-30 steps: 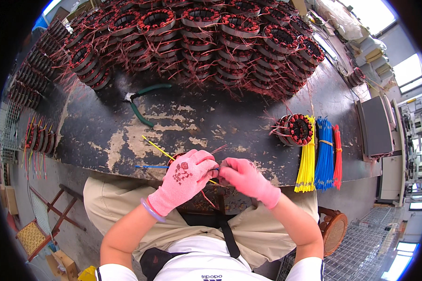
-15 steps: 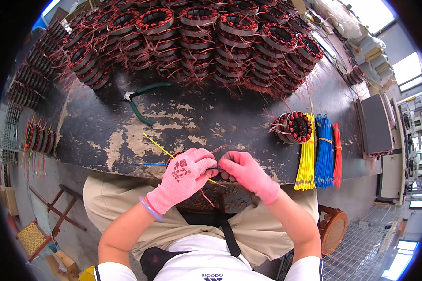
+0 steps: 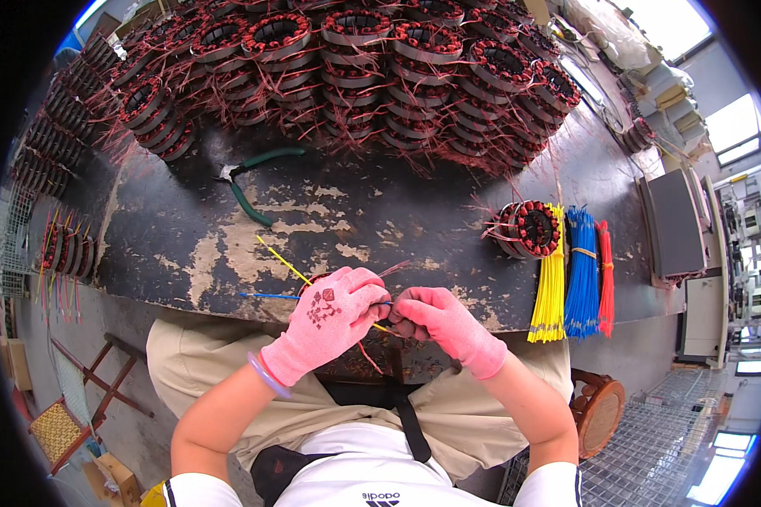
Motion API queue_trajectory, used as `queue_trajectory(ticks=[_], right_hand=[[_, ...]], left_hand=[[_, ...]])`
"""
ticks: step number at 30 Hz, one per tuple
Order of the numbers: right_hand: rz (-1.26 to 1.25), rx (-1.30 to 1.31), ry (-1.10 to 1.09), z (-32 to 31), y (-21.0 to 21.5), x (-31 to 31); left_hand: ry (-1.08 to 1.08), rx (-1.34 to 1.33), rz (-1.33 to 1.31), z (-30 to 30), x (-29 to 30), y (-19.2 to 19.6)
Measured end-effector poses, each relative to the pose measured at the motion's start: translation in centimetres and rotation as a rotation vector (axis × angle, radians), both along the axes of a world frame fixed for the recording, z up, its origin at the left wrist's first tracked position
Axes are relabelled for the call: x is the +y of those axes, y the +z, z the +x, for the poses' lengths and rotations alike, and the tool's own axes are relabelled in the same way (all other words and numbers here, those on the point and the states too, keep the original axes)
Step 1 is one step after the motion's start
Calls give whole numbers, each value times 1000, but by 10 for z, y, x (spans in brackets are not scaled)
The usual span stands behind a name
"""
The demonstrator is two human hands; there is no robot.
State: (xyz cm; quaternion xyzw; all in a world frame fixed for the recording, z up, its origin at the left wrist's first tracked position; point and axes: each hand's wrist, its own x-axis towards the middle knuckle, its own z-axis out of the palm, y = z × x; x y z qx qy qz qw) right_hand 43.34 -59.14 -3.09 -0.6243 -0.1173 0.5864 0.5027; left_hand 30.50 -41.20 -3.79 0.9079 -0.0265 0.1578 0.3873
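In pink gloves, both my hands meet at the table's near edge. My left hand (image 3: 334, 314) is closed over a small copper-wound stator (image 3: 316, 280), mostly hidden beneath it. From under that hand stick out a yellow wire (image 3: 282, 260), a blue wire (image 3: 269, 296) and a red wire (image 3: 370, 358). My right hand (image 3: 446, 328) is closed in a pinch just right of the left fingertips, where a bit of blue wire shows between the hands. Thin copper leads (image 3: 393, 269) rise behind the fingers. The exact joint at the fingertips is hidden.
Tall stacks of wound stators (image 3: 355, 76) fill the table's far side. Green-handled cutters (image 3: 243, 190) lie open at left. To the right stand more stators (image 3: 528, 228) beside bundles of yellow wires (image 3: 548, 287), blue wires (image 3: 582, 279) and red wires (image 3: 605, 279). A stool (image 3: 599, 414) stands below.
My right hand has shifted slightly downward and its fingers have curled closer to the left fingertips. My left hand stays nearly in place over the stator.
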Motion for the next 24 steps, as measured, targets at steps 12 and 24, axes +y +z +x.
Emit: queue_trajectory(ticks=[12,24], right_hand=[[-17,-11,-83,3,-5,5],[133,-1174,84,-20,-5,-5]], left_hand=[[-36,-1,51,2,1,0],[-30,-8,3,2,1,0]])
